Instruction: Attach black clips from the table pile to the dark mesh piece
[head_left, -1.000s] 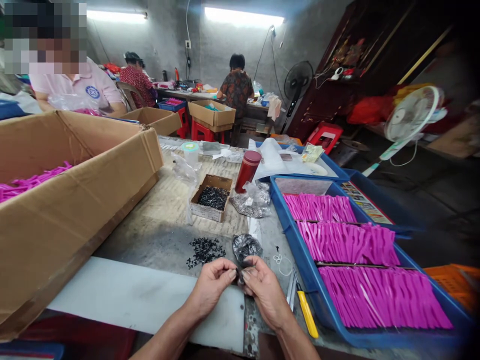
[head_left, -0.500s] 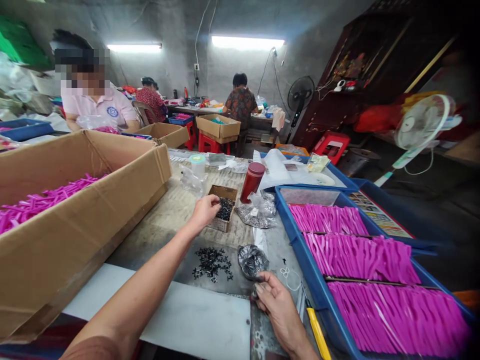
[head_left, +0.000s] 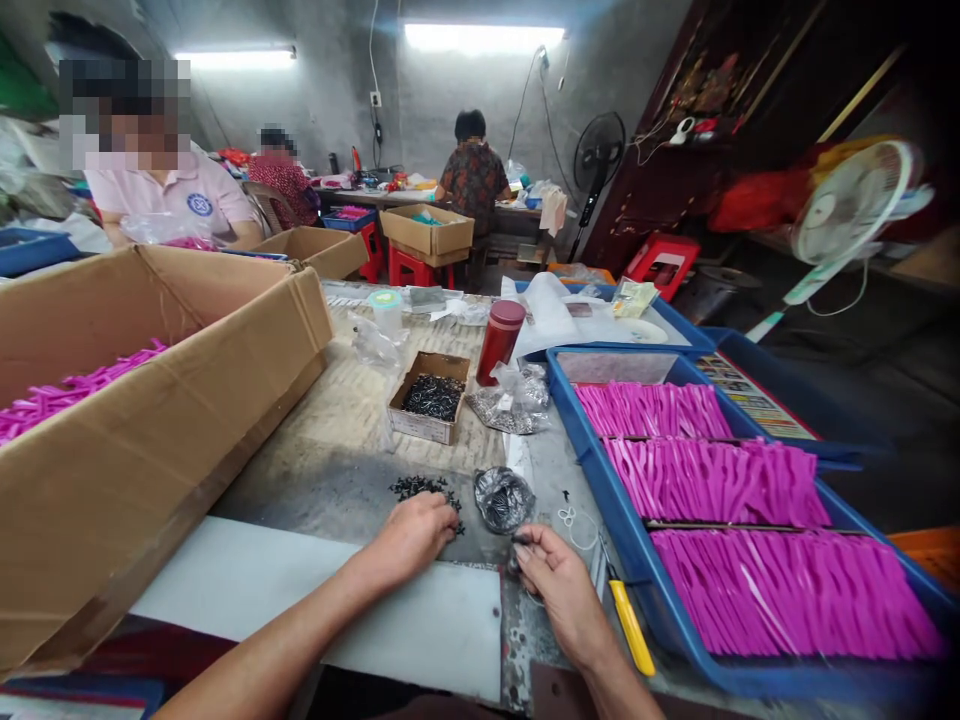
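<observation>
My left hand (head_left: 417, 536) is closed, its curled fingertips at the near right side of a pile of small black plastic parts (head_left: 426, 488) on the table. Whatever it may hold is hidden. Fingers pinched, my right hand (head_left: 556, 588) is just below a dish-like black plastic bag (head_left: 504, 500); something small and dark shows at its fingertips, too little to name. Farther off, a small cardboard box (head_left: 430, 398) holds many dark little pieces.
Left stands a large cardboard box (head_left: 225, 390) of magenta strips. A blue tray (head_left: 600, 478) with rows of magenta pieces lies right, beside a yellow-handled tool (head_left: 631, 625). A red canister (head_left: 500, 342) and a clear bag (head_left: 514, 400) are farther back. Co-workers sit beyond.
My left hand has drawn back from the small cardboard box to the black pile. My right hand stays near the black bag. The view has shifted slightly.
</observation>
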